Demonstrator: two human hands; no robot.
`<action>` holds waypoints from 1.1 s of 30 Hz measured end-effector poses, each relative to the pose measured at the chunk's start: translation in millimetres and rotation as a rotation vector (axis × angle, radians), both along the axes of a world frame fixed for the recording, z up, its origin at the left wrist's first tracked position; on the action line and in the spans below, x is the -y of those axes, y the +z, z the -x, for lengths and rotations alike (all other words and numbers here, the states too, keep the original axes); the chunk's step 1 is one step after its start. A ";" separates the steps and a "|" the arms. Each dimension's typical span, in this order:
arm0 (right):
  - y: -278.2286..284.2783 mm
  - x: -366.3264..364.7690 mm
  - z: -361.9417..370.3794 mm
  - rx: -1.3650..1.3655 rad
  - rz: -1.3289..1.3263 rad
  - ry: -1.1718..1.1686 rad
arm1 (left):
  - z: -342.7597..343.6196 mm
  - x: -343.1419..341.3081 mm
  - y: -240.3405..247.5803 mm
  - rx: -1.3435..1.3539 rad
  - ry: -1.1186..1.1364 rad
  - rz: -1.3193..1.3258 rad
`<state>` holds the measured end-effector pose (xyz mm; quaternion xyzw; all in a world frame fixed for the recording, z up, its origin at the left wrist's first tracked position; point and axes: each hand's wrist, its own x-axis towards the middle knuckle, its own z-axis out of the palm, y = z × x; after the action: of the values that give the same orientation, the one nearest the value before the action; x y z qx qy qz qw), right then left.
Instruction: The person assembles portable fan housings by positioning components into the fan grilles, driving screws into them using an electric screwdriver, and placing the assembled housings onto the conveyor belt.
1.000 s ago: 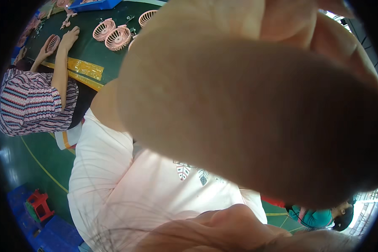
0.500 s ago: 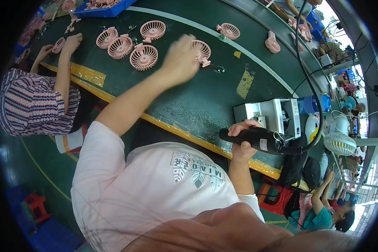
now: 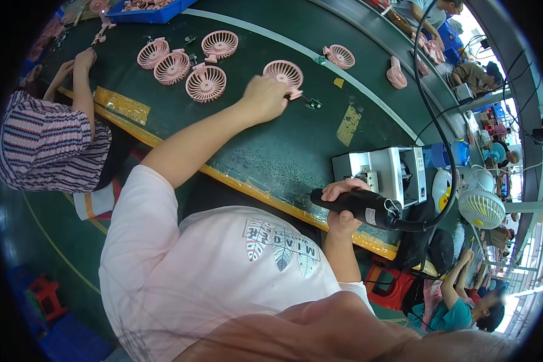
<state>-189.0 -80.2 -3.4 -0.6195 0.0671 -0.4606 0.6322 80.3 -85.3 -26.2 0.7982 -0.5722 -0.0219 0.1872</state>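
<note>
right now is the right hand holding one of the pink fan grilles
No, the right hand is wrapped around a black corded electric screwdriver, while the left hand reaches a pink fan grille on the belt.

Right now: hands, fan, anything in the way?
Left hand grips pink fan on belt. Right hand holds black driver. Small screw part beside fan.
</note>
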 end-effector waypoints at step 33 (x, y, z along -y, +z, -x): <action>45.5 34.9 8.5 0.053 0.070 -0.192 | 142.0 -76.2 -38.6 -0.174 -0.545 0.550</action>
<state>-197.6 -115.1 42.1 -0.6196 0.0932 -0.5373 0.5645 -61.7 -9.1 -64.8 0.5323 -0.7296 0.0158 0.4291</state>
